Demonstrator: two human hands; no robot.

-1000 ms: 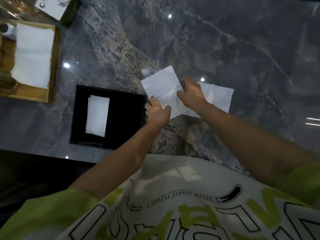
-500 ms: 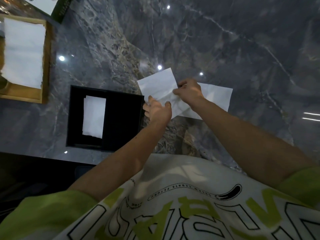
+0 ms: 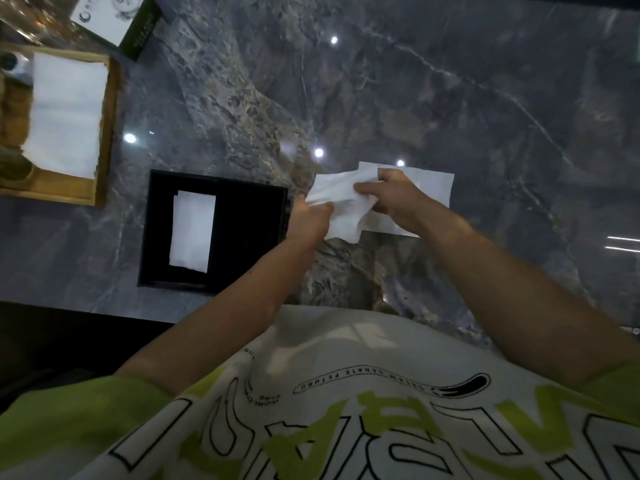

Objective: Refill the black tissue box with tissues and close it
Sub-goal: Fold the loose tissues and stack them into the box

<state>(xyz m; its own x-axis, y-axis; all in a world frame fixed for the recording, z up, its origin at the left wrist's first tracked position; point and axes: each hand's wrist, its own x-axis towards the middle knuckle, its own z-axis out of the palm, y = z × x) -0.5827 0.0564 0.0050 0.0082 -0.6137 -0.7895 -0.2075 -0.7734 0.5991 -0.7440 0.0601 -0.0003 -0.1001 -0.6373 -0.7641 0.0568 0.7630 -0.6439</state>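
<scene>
A black tissue box (image 3: 249, 233) lies open on the grey marble table, with one folded white tissue (image 3: 192, 232) lying in its left half. Just right of the box, both hands hold a white tissue (image 3: 341, 216) that is crumpled and partly folded. My left hand (image 3: 308, 220) pinches its left edge beside the box's right wall. My right hand (image 3: 393, 197) grips its top right part. Another flat white tissue (image 3: 433, 183) lies on the table under and behind my right hand.
A wooden tray (image 3: 104, 140) at the far left holds a stack of white tissues (image 3: 65, 116) and some dim objects. A green and white package (image 3: 117, 19) sits at the top left. The table's front edge runs below the box.
The flat tissue has been lifted and folded over between the hands, now crumpled. My right hand has moved a little toward my left hand.
</scene>
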